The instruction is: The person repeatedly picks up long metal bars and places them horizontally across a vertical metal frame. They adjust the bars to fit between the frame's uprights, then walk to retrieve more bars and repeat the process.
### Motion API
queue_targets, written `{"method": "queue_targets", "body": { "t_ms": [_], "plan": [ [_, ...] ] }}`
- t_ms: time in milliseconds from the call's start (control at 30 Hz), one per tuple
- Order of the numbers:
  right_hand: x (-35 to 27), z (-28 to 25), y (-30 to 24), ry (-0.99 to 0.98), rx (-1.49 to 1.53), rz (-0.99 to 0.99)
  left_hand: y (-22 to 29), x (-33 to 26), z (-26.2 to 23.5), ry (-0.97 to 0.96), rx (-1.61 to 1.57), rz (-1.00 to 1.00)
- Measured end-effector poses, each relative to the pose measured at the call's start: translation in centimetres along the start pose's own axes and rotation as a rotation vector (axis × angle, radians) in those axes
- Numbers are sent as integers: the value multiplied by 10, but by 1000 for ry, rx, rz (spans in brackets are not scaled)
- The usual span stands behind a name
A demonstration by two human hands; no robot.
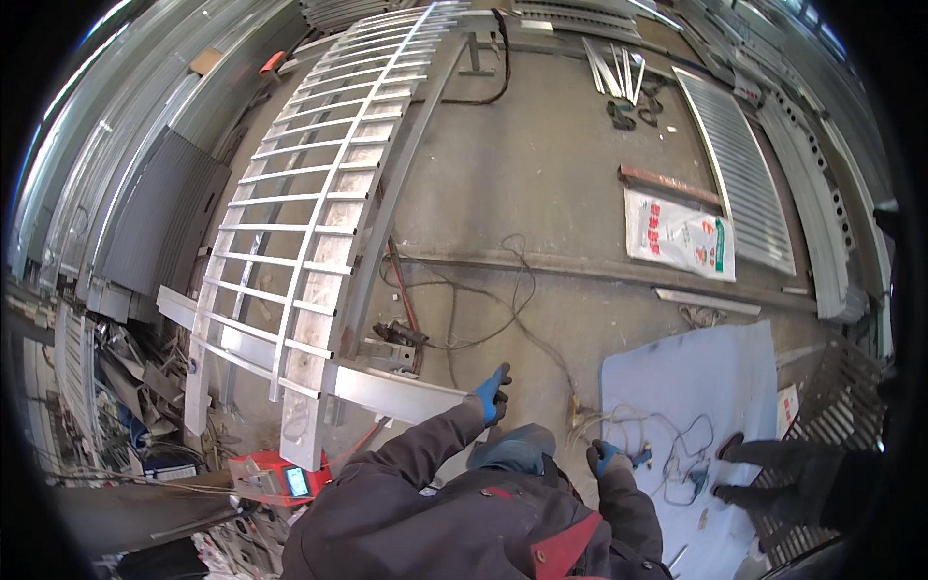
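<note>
Left fingers (502, 371) near beam (387, 391), cables (516, 318) beyond.

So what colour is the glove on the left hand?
The left glove is blue with dark areas; see the head view.

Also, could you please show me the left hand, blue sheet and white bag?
Left hand (494, 395): head view, its gloved middle.
Blue sheet (691, 369): head view, bare upper part.
White bag (679, 235): head view, middle of its upper face.
</note>
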State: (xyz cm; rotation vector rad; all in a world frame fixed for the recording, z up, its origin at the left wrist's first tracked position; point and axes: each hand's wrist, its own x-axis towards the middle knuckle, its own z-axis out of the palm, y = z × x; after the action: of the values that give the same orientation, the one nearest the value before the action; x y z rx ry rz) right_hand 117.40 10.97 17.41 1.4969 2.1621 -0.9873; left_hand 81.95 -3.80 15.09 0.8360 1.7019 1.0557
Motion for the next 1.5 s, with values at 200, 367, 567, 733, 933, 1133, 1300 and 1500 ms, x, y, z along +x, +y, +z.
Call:
{"method": "queue_targets", "body": {
  "t_ms": [200,367,567,733,933,1133,1300,1500],
  "plan": [
    [86,-66,24,-41,70,-98,16,56,30,-99,55,-148],
    [152,-88,105,-84,421,102,51,130,33,-68,105,-102],
    [191,-100,167,-280,539,425,145,261,5,-19,167,9],
    [261,-170,162,-238,453,414,198,386,-19,-12,179,84],
    [441,-271,133,-284,284,356,200,529,-51,138,118,125],
    [686,-423,20,-127,-37,172,260,633,-94,20,-409,30],
    [877,-573,-180,66,-41,-127,322,789,-103,16,-48,245],
    [1037,-633,-325,79,92,-495,303,1007,-152,65,408,423]
  ]
}}
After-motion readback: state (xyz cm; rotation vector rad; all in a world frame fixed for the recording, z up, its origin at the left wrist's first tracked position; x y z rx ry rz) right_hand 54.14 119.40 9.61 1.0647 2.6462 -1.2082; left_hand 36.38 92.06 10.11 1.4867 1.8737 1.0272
